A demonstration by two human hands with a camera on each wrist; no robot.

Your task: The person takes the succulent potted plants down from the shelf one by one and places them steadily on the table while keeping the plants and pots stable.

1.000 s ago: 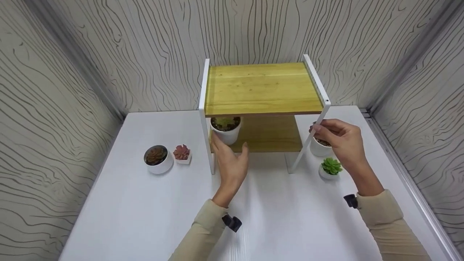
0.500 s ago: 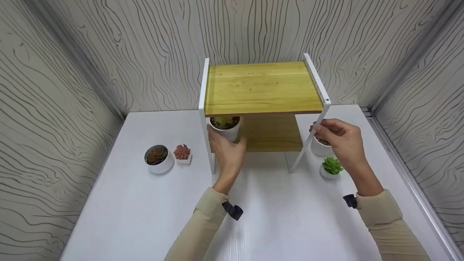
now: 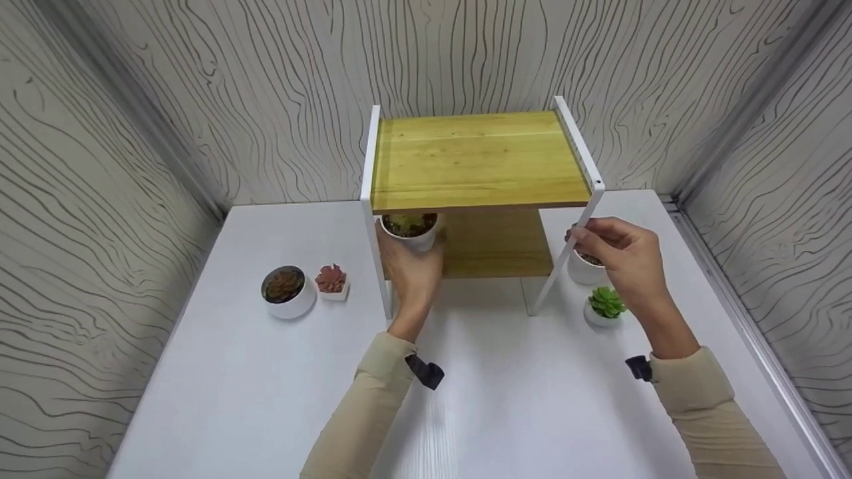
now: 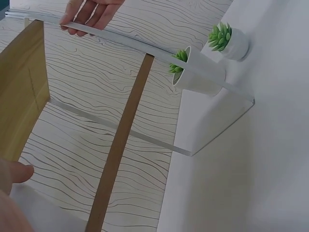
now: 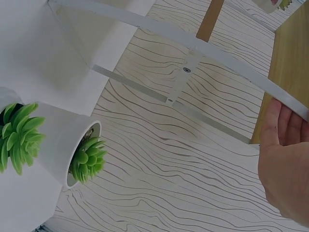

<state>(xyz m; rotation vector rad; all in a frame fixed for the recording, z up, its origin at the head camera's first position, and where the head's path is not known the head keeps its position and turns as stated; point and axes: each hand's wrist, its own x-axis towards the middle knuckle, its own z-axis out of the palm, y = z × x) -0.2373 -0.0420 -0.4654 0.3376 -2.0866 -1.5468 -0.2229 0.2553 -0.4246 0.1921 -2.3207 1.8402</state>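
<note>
A two-tier wooden shelf rack (image 3: 476,159) with white metal side frames stands on the white table. On its lower board (image 3: 496,249), at the left end, is a white pot (image 3: 421,242) holding a green plant, its upper part hidden by the top board. My left hand (image 3: 414,271) reaches in under the top board and holds this pot, fingers along its left side, thumb at the right. At the rack's right front, the fingers and thumb of my right hand (image 3: 631,258) pinch the white upright (image 3: 566,256).
Right of the rack are a white potted succulent (image 3: 586,271), partly behind my right hand, and a smaller green succulent (image 3: 606,303). To the left stand a round white pot with a brown succulent (image 3: 290,293) and a small red succulent (image 3: 331,281). A wood-patterned wall (image 3: 299,100) rises behind.
My left hand has moved farther in and closed around the white pot, which sits slightly farther back and tilts a little. The right hand keeps its grip on the upright.
</note>
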